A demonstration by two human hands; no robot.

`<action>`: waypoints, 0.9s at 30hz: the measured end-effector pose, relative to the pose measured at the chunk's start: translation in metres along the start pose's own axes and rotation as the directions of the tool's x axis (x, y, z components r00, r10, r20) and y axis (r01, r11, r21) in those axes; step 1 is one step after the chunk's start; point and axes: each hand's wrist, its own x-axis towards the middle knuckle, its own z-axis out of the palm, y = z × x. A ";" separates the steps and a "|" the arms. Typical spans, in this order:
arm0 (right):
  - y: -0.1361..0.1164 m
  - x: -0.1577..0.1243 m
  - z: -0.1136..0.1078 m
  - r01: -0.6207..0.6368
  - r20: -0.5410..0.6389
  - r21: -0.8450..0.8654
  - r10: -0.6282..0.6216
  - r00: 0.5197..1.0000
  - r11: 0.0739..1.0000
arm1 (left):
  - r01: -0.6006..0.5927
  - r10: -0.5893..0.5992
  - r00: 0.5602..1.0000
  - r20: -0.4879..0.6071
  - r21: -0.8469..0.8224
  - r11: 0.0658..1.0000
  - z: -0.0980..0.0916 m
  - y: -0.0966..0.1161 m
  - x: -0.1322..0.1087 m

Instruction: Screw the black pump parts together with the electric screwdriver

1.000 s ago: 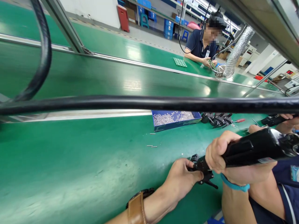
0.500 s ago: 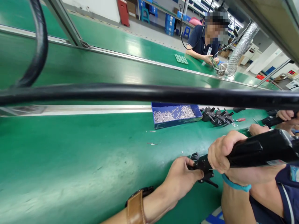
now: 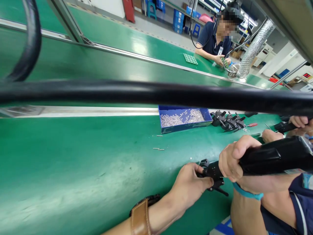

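Note:
My left hand (image 3: 189, 186), its wrist in a brown leather strap, closes its fingers around a black plastic part (image 3: 216, 187) low over the green bench. A thin lever sticks out of the part to the lower right. My right hand (image 3: 232, 160) grips a black electric screwdriver (image 3: 271, 156), held nearly level. The screwdriver's front end meets the part beside my left fingers; its bit is hidden. One small ring-like piece (image 3: 191, 158) lies just beyond my left hand. Several thin metal pins (image 3: 158, 149) rest farther left on the bench.
A blue tray (image 3: 186, 128) of small metal pieces stands ahead, with several black assemblies (image 3: 230, 121) and a red-handled screwdriver (image 3: 251, 125) to its right. A thick black bar (image 3: 146, 93) crosses in front. A co-worker's hand (image 3: 298, 121) is at right; another person (image 3: 212, 42) sits across.
The view has shifted slightly, so the bar and bench sit a little higher in the picture. Both hands keep their hold, and the tool stays against the part.

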 end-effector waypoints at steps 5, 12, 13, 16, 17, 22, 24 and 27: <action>-0.016 0.001 -0.002 0.202 0.096 -0.068 -0.195 0.976 0.977 | -0.038 0.038 0.999 -0.005 0.013 0.999 -0.001 -0.005 0.004; -0.018 -0.023 -0.025 0.259 -0.220 0.059 -0.241 0.945 0.964 | -0.193 0.199 0.979 0.038 0.474 0.859 -0.038 0.021 -0.004; -0.017 -0.026 -0.028 0.238 -0.218 0.073 -0.217 0.951 0.968 | -0.243 0.281 0.959 0.026 0.581 0.777 -0.047 0.036 -0.004; -0.014 -0.030 -0.030 0.214 -0.201 0.122 -0.187 0.962 0.969 | -0.252 0.596 0.803 -0.016 0.897 0.363 -0.074 0.090 0.013; -0.013 -0.029 -0.030 0.218 -0.198 0.139 -0.188 0.962 0.966 | -0.175 0.610 0.791 -0.051 0.936 0.305 -0.081 0.107 0.023; -0.008 -0.016 -0.024 0.273 -0.216 0.174 -0.233 0.948 0.946 | 0.035 0.455 0.887 -0.083 0.993 0.114 -0.107 0.153 0.082; -0.007 -0.011 -0.021 0.299 -0.232 0.155 -0.259 0.937 0.942 | 0.063 0.388 0.919 -0.074 0.997 0.041 -0.113 0.154 0.096; -0.005 -0.006 -0.018 0.323 -0.240 0.133 -0.286 0.928 0.937 | 0.076 0.334 0.941 -0.051 0.995 -0.061 -0.119 0.150 0.107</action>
